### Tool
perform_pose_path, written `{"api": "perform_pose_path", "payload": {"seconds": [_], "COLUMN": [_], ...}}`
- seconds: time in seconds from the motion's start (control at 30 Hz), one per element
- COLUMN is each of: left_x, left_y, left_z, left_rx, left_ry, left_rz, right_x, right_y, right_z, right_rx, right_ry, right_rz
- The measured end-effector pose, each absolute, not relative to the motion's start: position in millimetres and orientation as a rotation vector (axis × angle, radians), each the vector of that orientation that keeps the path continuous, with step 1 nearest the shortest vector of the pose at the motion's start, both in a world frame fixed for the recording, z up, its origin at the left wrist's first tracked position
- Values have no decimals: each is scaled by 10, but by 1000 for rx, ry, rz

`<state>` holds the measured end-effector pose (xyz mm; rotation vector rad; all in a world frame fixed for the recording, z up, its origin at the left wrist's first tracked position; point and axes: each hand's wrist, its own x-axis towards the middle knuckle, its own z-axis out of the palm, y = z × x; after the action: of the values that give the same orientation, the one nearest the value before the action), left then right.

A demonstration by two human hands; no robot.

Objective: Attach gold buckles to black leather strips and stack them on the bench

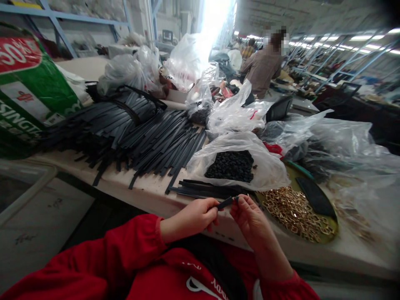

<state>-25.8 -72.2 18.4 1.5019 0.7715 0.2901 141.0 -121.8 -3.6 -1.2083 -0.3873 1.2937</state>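
My left hand [200, 214] grips a short black strap [225, 203], whose end points toward my right hand. My right hand [250, 216] is closed in a pinch at that end, on a small dark piece [236, 198]; a tiny bright spot shows between strap and piece, too small to name. Just beyond my hands, several black strips [203, 188] lie along the table edge. An opened clear plastic bag [268, 168] holds a heap of small black pieces [229, 166]. Right of my right hand, a yellowish round tray [331, 227] bears many gold metal rings or buckles [293, 210].
Large bundles of black straps [156, 146] cover the table's left. A green and red bag [28, 83] stands at far left. Filled plastic bags [231, 112] crowd the back and right. A dark flat piece [315, 196] lies on the tray. A person [262, 71] is farther back.
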Motion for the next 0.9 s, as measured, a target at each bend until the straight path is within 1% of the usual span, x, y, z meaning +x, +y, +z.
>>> {"api": "perform_pose_path", "payload": {"seconds": [0.13, 0.23, 0.37, 0.53, 0.6, 0.7, 0.83, 0.9], "left_x": [-249, -244, -227, -184, -174, -191, -246, -252], "left_y": [-768, -785, -814, -861, -869, -858, -818, -798], "left_z": [204, 218, 195, 90, 49, 24, 45, 54], "left_rx": [1918, 2093, 2186, 2209, 2183, 2109, 1877, 1813], "left_ry": [850, 896, 889, 879, 869, 821, 723, 732], "left_rz": [395, 405, 387, 361, 355, 314, 75, 54], "right_x": [1270, 1217, 1168, 1112, 1115, 1171, 1246, 1234], "right_y": [-1291, -1350, -1445, -1515, -1535, -1573, -1613, -1607], "right_z": [-89, -118, -173, -216, -225, -251, -329, -376], "right_rx": [-1115, -1194, -1370, -1495, -1498, -1453, -1452, -1410], "right_ry": [-333, -446, -670, -804, -862, -866, -679, -600], "right_rz": [1253, 1159, 1042, 865, 885, 999, 1093, 1134]}}
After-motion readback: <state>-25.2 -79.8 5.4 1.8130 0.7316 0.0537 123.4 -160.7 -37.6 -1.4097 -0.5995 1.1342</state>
